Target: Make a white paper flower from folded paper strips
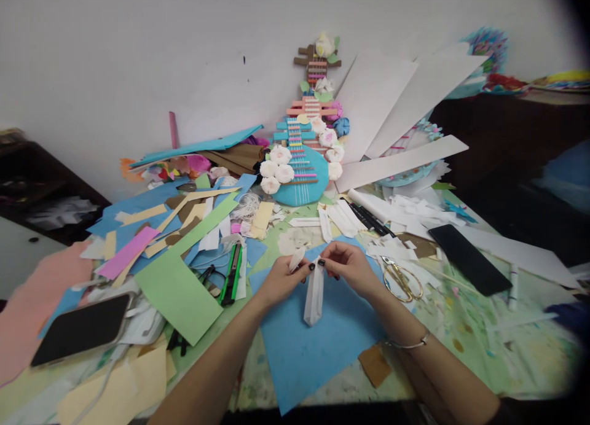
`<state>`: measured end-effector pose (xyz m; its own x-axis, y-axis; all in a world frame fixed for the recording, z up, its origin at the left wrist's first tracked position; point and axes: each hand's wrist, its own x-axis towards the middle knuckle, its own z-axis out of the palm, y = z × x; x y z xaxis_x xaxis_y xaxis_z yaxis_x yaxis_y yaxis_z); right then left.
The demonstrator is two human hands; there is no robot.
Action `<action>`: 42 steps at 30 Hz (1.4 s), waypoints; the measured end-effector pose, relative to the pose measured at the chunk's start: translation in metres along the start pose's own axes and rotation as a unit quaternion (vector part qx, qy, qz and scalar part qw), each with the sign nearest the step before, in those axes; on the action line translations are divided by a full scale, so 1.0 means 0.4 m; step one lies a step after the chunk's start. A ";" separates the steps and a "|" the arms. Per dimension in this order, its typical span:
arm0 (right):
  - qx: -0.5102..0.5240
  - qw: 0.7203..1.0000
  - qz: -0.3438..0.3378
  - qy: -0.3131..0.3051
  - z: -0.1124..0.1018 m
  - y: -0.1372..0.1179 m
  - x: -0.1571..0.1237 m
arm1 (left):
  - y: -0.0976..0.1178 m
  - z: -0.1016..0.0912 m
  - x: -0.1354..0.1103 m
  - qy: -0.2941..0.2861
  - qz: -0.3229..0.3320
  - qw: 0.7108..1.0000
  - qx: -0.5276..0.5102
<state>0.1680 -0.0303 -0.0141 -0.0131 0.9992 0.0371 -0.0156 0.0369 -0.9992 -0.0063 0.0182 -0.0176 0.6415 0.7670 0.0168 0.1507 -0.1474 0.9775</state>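
A folded strip of white paper (314,301) hangs between my two hands above a blue sheet of paper (318,357). My left hand (283,280) pinches its upper end between thumb and fingers, and a second white piece (297,259) pokes up from the same hand. On the other side, my right hand (348,268) pinches the strip's top edge, the two thumbs nearly touching. Beyond the hands lie more folded white strips (341,219). Gold-handled scissors (400,280) rest right of my right hand. A green utility knife (232,274) lies left of my left hand.
A blue instrument-shaped paper craft with white flowers (302,173) leans on the wall. Green paper (179,293) and mixed scraps cover the left side, beside a phone (83,330). Black pens (364,216) and a dark phone-like slab (469,259) lie to the right.
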 end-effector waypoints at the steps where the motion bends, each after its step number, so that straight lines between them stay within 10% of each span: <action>1: -0.001 1.000 0.000 0.004 0.001 -0.001 -0.001 | -0.001 0.001 0.000 0.002 0.002 1.000 -0.001; 13: 0.019 0.999 -0.007 0.028 0.010 0.011 -0.003 | -0.008 0.016 0.000 0.031 0.039 0.999 -0.017; 24: 0.077 0.985 -0.065 0.137 -0.008 0.018 0.002 | -0.006 0.032 -0.010 -0.037 -0.109 0.983 -0.144; 31: 0.150 0.965 -0.102 0.190 -0.025 0.008 0.005 | 0.004 0.003 -0.004 0.046 -0.095 0.983 -0.148; 42: 0.096 0.986 -0.093 0.098 -0.030 0.012 -0.006 | -0.004 -0.029 0.000 0.188 -0.026 0.974 -0.124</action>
<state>0.1800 -0.0323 -0.0191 0.2012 0.9594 0.1975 -0.1892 0.2359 -0.9532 -0.0154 0.0257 -0.0169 0.3098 0.9508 -0.0042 -0.0398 0.0174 0.9991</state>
